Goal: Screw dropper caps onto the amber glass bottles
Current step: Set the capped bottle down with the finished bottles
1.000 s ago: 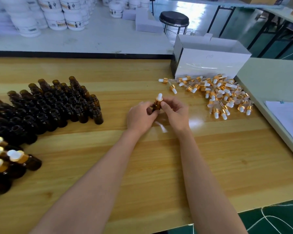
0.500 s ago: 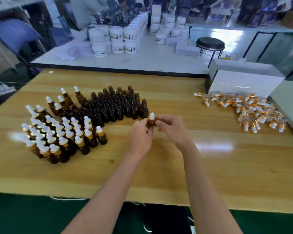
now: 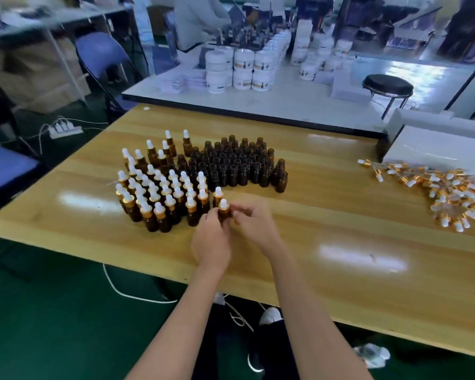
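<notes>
The amber bottle [image 3: 224,216], with its dropper cap [image 3: 223,204] on, is upright near the middle of the counter [image 3: 340,259], just beside the near right corner of the capped bottles [image 3: 159,193]. The left grip [image 3: 211,239] curls round its body from the left. The right grip [image 3: 254,226] has its curled fingertips close at the bottle's right side, too blurred to tell whether they pinch it. Uncapped bottles [image 3: 236,165] stand behind the capped ones, and loose caps [image 3: 450,193] lie well apart at the right, by a white box [image 3: 436,149].
</notes>
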